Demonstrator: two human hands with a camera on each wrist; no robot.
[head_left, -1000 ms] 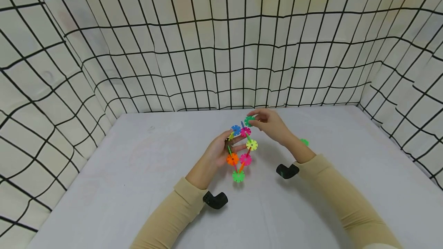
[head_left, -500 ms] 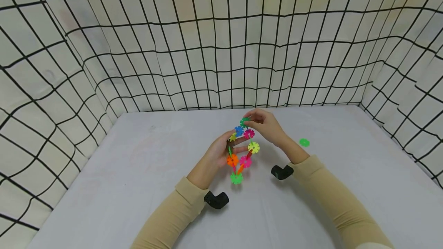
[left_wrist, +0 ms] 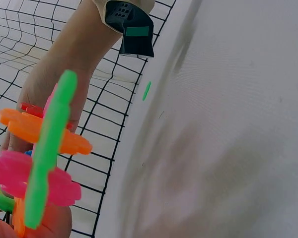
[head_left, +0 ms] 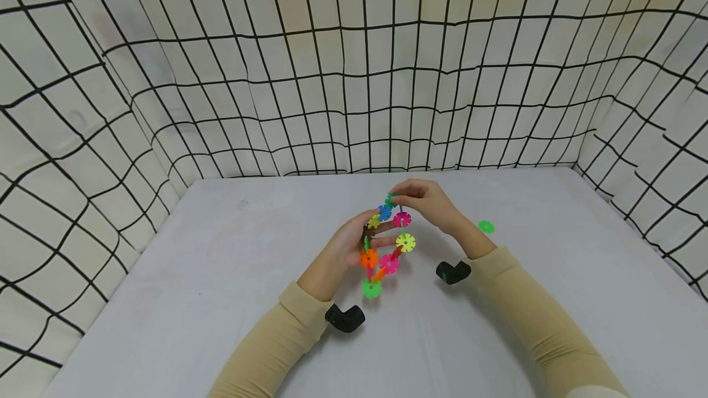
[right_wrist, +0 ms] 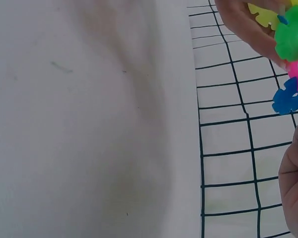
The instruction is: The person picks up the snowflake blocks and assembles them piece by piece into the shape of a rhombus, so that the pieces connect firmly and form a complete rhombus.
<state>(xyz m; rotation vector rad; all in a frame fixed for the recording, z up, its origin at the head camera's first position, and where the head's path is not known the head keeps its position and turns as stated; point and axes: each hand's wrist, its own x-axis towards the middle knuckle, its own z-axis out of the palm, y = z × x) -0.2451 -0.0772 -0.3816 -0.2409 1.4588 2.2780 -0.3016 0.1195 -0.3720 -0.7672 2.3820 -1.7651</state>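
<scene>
A loop of interlocking plastic flower discs [head_left: 389,264] in several colours hangs between my hands in the head view. My left hand [head_left: 350,239] grips its left side near the brown and yellow discs, fingers showing behind the loop. At the top, my right hand [head_left: 424,199] pinches a dark green disc [head_left: 391,201], which is beside the blue disc [head_left: 385,212] and above a magenta one. In the left wrist view, a bright green disc [left_wrist: 50,148] stands edge-on before orange and pink ones. The right wrist view catches only part of my right hand [right_wrist: 297,183] near the blue disc [right_wrist: 288,96].
A loose green disc [head_left: 486,226] lies on the white table [head_left: 249,250], right of my right wrist. Black wrist devices [head_left: 345,319] sit at both cuffs. White walls with a black grid [head_left: 354,78] stand behind and at both sides.
My right hand has brought the dark green disc left and slightly down to the loop's top. The loop's lower end has swung left. The loose green disc has come out from behind my right forearm.
</scene>
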